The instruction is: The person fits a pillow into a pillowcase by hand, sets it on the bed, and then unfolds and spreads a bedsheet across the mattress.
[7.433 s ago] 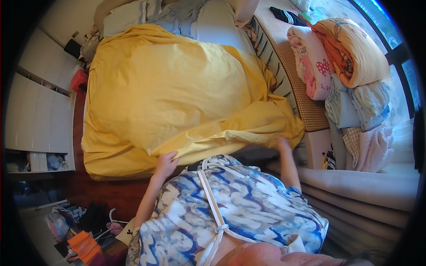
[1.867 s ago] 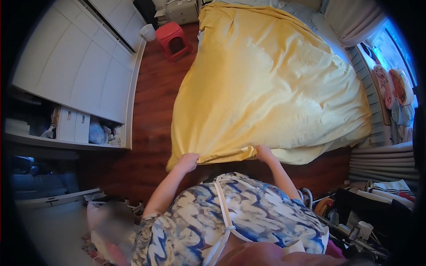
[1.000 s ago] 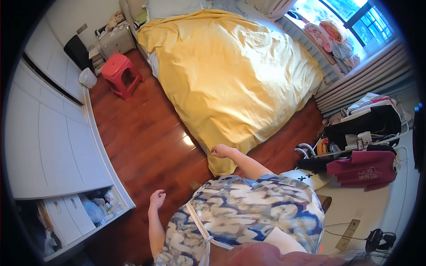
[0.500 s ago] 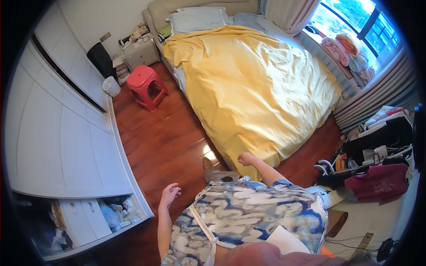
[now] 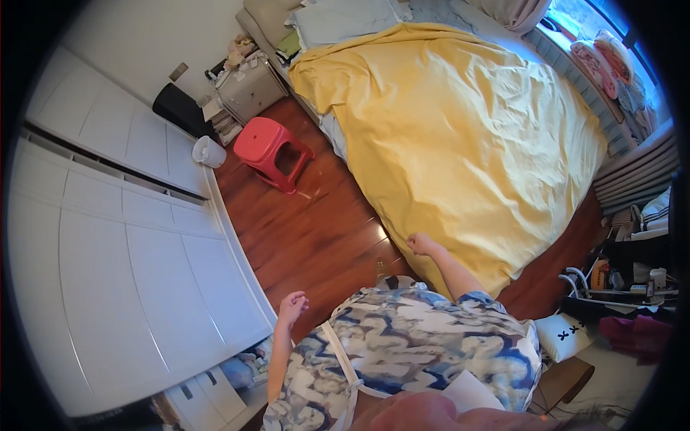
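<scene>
My left hand (image 5: 292,309) hangs beside my body over the wooden floor, its fingers loosely bent and a little apart, with nothing in it. In front of my body my right hand (image 5: 422,244) is closed in a loose fist, and no object shows in it. From above, it overlaps the near edge of the yellow bedspread (image 5: 445,144); whether it touches the cloth I cannot tell. The bedspread lies wrinkled over the bed, and a pale blue pillow (image 5: 348,21) rests at the head end.
A red plastic stool (image 5: 262,141) stands on the reddish wooden floor (image 5: 302,237) left of the bed. Behind it are a white bin (image 5: 208,152) and a nightstand (image 5: 251,90). White wardrobe doors (image 5: 144,273) line the left side. A cluttered rack (image 5: 611,280) stands at the right.
My view has shifted, so bed and stool sit farther right in it. My body has moved forward alongside the bed. Both hands stay free of objects, the left fingers now more curled.
</scene>
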Demonstrator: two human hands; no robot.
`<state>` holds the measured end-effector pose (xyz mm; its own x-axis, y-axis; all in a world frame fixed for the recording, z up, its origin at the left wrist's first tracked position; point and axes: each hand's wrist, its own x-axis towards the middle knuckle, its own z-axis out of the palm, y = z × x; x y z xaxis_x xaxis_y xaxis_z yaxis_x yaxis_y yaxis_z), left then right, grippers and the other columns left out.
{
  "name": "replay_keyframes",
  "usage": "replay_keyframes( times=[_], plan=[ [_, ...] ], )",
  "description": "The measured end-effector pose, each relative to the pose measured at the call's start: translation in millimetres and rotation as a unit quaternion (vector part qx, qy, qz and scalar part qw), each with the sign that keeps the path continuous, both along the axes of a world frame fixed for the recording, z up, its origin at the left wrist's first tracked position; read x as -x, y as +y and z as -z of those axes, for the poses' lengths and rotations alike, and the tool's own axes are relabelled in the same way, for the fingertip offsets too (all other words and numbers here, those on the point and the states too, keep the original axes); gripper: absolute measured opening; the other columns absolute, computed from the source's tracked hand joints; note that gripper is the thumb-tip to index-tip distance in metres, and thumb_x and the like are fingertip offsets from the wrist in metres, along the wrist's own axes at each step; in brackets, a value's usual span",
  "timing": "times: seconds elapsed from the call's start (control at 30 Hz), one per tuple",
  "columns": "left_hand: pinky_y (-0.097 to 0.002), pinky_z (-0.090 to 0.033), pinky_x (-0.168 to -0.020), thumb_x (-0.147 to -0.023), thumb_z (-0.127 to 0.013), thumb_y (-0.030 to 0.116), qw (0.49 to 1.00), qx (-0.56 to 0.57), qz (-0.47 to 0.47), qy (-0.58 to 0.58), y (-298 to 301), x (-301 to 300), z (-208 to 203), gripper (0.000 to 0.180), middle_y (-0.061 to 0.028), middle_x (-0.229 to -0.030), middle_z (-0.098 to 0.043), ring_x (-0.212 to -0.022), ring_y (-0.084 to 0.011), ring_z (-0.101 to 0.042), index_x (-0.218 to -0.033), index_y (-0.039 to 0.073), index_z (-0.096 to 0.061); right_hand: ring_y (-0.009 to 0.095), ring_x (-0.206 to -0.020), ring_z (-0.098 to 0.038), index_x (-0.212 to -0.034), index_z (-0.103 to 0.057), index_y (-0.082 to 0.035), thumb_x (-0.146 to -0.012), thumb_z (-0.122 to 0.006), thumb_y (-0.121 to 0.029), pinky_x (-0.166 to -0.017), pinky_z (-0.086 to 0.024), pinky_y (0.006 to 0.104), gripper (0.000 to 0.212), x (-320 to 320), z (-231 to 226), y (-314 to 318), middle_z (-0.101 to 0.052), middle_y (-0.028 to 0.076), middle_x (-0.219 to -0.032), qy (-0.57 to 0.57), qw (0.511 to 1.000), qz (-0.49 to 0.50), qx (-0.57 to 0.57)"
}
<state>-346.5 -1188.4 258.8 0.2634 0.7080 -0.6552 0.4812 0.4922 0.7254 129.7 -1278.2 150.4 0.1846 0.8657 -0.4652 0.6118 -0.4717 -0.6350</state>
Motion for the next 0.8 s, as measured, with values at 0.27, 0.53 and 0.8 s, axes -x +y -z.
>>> replay_keyframes(
  times=[0.27,0.53,0.8],
  plan=[
    [-0.0229,-0.048,-0.056,-0.09,-0.054,0.012,1.0,0.017,-0.026,0.004,108,-8,30,0.024,-0.0076,-0.087,-0.064,-0.066,-0.0125,-0.061,-0.111,0.003,-0.056,0.037,-0.081,-0.061,-0.087,-0.064,-0.004,-0.083,-0.053,-0.025,-0.073,-0.049,0.0418,0.024,4,-19,149,-0.065,0.019,-0.086,-0.029,0.997,-0.066,-0.018],
    [-0.024,-0.047,-0.052,-0.092,-0.051,0.017,0.996,0.059,0.041,0.053,297,10,49,0.025,-0.0059,-0.085,-0.064,-0.063,-0.0126,-0.061,-0.113,0.005,-0.055,0.038,-0.07,-0.062,-0.076,-0.066,-0.002,-0.082,-0.049,-0.025,-0.068,-0.049,0.0441,0.029,-9,-2,207,-0.064,0.022,-0.078,-0.135,0.991,0.004,0.004],
    [-0.0227,-0.046,-0.05,-0.092,-0.05,0.019,0.99,0.038,0.118,0.071,485,-54,36,0.02,-0.0046,-0.084,-0.064,-0.059,-0.0111,-0.059,-0.107,0.007,-0.058,0.02,-0.056,-0.064,-0.099,-0.065,-0.006,-0.087,-0.05,-0.023,-0.052,-0.051,0.0325,0.026,15,-29,196,-0.066,0.012,-0.07,0.043,0.93,0.237,0.276]
  ],
)
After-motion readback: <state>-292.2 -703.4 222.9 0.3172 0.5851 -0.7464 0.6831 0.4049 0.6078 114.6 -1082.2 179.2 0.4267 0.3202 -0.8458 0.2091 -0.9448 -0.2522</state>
